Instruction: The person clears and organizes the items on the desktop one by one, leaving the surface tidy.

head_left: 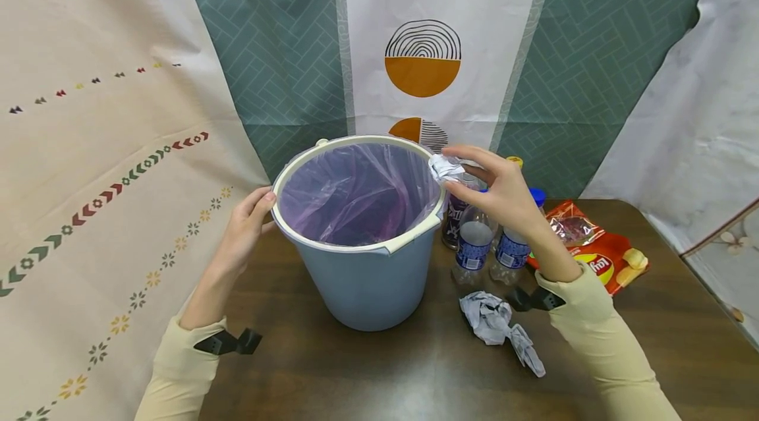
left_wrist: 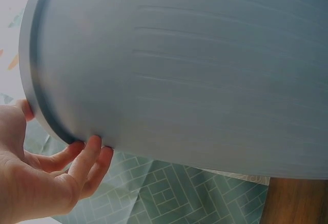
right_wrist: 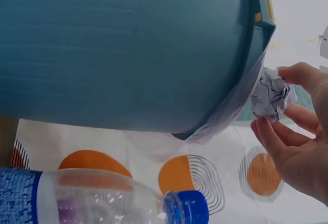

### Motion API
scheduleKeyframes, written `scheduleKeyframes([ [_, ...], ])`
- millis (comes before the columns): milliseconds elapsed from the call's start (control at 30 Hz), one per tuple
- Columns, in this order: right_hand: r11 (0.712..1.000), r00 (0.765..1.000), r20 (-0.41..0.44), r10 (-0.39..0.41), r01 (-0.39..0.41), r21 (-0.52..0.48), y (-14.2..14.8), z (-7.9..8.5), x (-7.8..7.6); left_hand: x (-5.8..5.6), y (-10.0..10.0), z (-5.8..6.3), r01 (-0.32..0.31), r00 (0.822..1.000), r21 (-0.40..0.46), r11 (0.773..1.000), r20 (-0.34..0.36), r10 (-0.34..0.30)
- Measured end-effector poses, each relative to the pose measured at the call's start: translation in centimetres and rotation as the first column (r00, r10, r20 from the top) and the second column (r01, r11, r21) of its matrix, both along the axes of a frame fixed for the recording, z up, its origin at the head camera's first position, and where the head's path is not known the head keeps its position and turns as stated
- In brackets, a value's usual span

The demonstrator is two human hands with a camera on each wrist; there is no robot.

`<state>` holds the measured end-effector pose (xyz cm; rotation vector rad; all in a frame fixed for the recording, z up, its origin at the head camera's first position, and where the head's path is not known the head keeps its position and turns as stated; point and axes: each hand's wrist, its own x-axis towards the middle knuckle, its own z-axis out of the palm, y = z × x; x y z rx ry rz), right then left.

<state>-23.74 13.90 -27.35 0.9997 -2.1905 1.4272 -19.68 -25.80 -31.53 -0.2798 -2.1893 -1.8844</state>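
Note:
A blue-grey trash bin (head_left: 370, 282) with a cream rim and a thin purple liner bag (head_left: 362, 190) stands upright on the table. At its left side my left hand (head_left: 243, 226) grips the rim, thumb on top and fingers against the outer wall; the left wrist view shows these fingers (left_wrist: 84, 165) too. Between thumb and fingertips, my right hand (head_left: 501, 190) pinches a crumpled paper ball (right_wrist: 271, 96) beside the right edge of the rim. Another crumpled paper piece (head_left: 489, 319), with a twisted tail, lies on the table below the right forearm.
Right of the bin stand clear plastic bottles (head_left: 472, 250) with blue labels and a dark-labelled bottle (head_left: 453, 220). A blue cap (right_wrist: 192, 206) tops one. Behind the right forearm lie red chip bags (head_left: 611, 256). Patterned cloths hang behind the brown table (head_left: 385, 375).

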Motion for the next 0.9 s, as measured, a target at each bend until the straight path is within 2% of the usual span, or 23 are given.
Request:
scheduleKeyframes([
  [533,0.998,0.997,-0.071,0.035,-0.031,0.047,-2.2,0.8,-0.3,0.0,0.0,-0.1,0.002,1.000,-0.002,1.000,-0.002,-0.002],
  [900,0.993,0.993,-0.098,0.059,-0.049,0.105,-3.5,1.5,-0.4,0.0,-0.2,-0.2,-0.020,1.000,-0.044,0.999,0.014,0.020],
])
